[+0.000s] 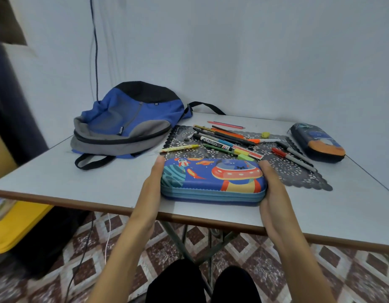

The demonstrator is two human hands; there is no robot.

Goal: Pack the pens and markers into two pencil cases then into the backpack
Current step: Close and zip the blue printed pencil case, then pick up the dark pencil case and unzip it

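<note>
The fingers of the left hand and right hand press the short ends of a closed blue space-print pencil case, thumbs straight; whether the hidden fingers curl cannot be told. The case lies on the surface between them. Just beyond, loose pens and markers lie on a dark lace mat. A second closed case sits far right, the backpack far left.
</note>
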